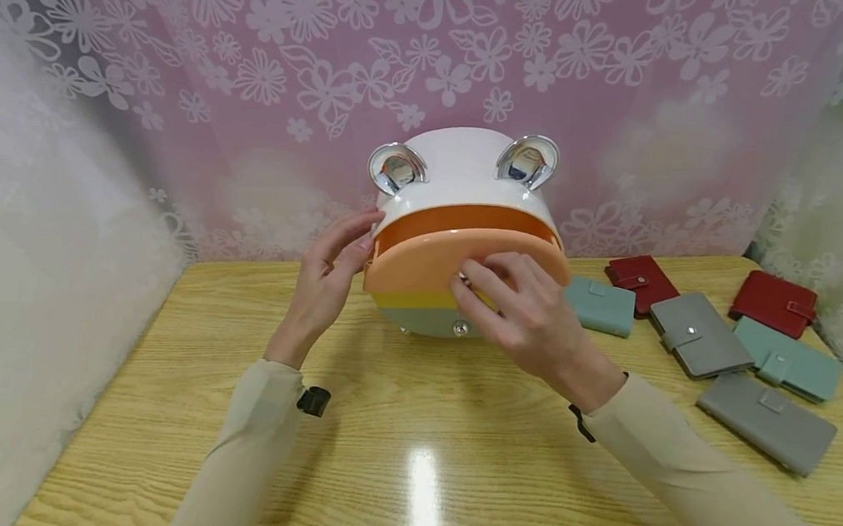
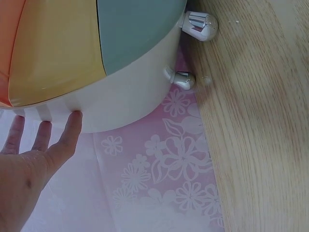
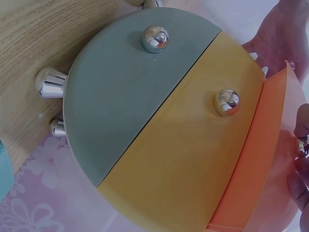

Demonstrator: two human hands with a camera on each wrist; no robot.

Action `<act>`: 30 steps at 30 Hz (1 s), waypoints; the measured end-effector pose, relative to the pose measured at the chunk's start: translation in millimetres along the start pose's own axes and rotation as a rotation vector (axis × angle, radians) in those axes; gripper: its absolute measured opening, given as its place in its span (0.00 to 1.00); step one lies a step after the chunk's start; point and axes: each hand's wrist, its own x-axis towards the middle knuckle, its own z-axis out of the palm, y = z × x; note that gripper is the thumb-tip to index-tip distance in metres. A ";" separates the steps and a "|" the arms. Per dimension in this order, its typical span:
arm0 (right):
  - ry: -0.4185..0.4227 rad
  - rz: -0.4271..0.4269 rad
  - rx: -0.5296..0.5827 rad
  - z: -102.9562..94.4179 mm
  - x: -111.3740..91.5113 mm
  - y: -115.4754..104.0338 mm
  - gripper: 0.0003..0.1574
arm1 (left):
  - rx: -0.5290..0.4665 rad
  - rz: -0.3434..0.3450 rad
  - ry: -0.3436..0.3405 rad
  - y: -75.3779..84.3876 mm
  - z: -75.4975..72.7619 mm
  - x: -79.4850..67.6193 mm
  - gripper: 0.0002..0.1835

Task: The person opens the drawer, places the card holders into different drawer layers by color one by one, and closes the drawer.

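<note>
Three glossy drawers, orange, yellow and green, front a rounded white cabinet with chrome ears on the wood-grain table. Right hand pinches the knob of the ajar orange drawer, partly covering it; left hand, fingers extended, touches the cabinet's side. Six wallets lie rightward.

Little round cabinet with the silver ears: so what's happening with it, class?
A person's right hand pinches the small knob of the orange drawer, which stands partly open. The left hand touches the side of the cabinet. Below, the yellow drawer and green drawer are closed. Six wallet-like cases in red, grey and pale green lie to the right on the table.
</note>
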 end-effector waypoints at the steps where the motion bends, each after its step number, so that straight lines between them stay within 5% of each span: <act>1: 0.003 -0.001 0.003 -0.5 -0.1 -0.4 0.07 | 0.000 0.000 0.001 0.3 0.0 0.0 0.20; 30: 0.063 -0.009 0.048 -15.2 2.2 -13.0 0.06 | -0.009 -0.012 -0.004 0.8 -0.4 1.0 0.20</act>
